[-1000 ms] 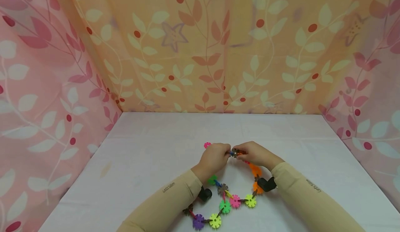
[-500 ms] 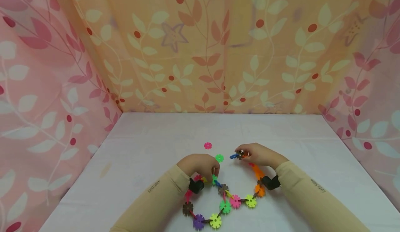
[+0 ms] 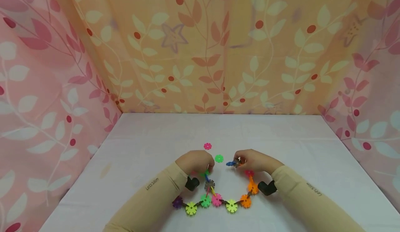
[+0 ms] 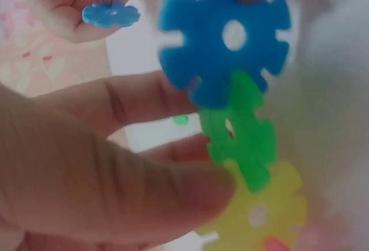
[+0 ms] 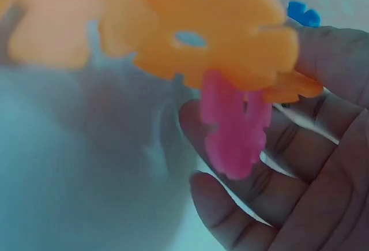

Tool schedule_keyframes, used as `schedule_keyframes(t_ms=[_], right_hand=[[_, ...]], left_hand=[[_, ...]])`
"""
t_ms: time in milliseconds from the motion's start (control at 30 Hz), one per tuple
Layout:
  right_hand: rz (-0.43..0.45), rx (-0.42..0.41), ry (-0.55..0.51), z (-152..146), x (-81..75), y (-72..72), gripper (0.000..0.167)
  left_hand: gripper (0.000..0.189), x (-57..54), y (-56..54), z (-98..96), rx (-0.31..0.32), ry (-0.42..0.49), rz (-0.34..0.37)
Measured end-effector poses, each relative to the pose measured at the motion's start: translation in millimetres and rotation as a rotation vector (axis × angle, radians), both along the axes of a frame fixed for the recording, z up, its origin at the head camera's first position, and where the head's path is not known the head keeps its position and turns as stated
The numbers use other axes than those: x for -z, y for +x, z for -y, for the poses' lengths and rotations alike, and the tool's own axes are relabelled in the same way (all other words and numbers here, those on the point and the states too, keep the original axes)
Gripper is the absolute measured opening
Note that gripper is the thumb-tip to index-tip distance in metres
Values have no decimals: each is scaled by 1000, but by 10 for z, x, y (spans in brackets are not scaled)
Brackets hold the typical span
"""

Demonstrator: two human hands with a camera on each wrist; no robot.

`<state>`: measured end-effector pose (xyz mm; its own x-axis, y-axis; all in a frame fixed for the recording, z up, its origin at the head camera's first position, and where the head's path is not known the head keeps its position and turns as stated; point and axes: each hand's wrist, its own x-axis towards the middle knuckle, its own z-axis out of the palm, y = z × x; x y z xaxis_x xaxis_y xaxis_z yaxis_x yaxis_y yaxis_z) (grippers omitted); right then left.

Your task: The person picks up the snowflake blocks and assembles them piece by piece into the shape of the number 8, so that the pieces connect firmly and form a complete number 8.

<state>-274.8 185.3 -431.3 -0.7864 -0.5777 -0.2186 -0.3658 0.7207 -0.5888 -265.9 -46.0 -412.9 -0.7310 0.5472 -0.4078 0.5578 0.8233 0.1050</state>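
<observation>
A chain of colourful notched plastic snowflake discs (image 3: 217,200) sags in a curve between both hands. My left hand (image 3: 196,162) pinches its left part; in the left wrist view the thumb lies over a yellow disc (image 4: 256,216), beside a green disc (image 4: 242,135) slotted into a blue one (image 4: 233,34). My right hand (image 3: 258,161) holds the other part near its end, where a blue disc (image 3: 230,163) sticks out past the fingers, joined to a brown one. In the right wrist view a pink disc (image 5: 233,124) hangs from an orange disc (image 5: 213,37) before the fingers.
A loose green disc (image 3: 219,158) lies on the white tabletop (image 3: 150,134) between the hands, and a loose pink disc (image 3: 207,146) farther back. Floral cloth (image 3: 200,68) walls the table at the back and both sides. Each wrist wears a black camera (image 3: 267,188).
My left hand has left the blue end disc by the right hand and moved left and down to grip the chain's other part. The chain has shifted left, and a loose green disc is uncovered.
</observation>
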Motion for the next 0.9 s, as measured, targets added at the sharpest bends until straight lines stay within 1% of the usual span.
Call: schedule_keyframes(t_ms=[100, 167, 233, 333, 400, 467, 567, 700, 800, 900], right_hand=[[0, 16, 2, 52, 30, 30, 17], [-2, 27, 2, 72, 50, 42, 18], [-6, 41, 0, 80, 64, 47, 18], [-5, 65, -3, 79, 67, 48, 18], [-8, 71, -2, 77, 65, 47, 18], [-7, 68, -12, 71, 59, 47, 19], [-8, 50, -29, 60, 60, 41, 22], [-14, 20, -47, 41, 81, 25, 26], [-17, 9, -56, 44, 96, 8, 26], [-27, 12, -56, 58, 98, -4, 22]], left_hand=[[16, -17, -20, -19, -40, -22, 16], [12, -39, -59, -60, -68, -19, 22], [15, -54, -135, -120, -103, 0, 12], [25, -21, -287, -215, -154, 75, -23], [29, 25, -377, -263, -169, 118, -40], [29, 76, -427, -292, -170, 147, -38], [27, 122, -441, -309, -169, 165, -24], [23, 167, -425, -301, -190, 195, -27], [20, 199, -414, -276, -174, 193, -55], [18, 217, -399, -251, -143, 179, -77]])
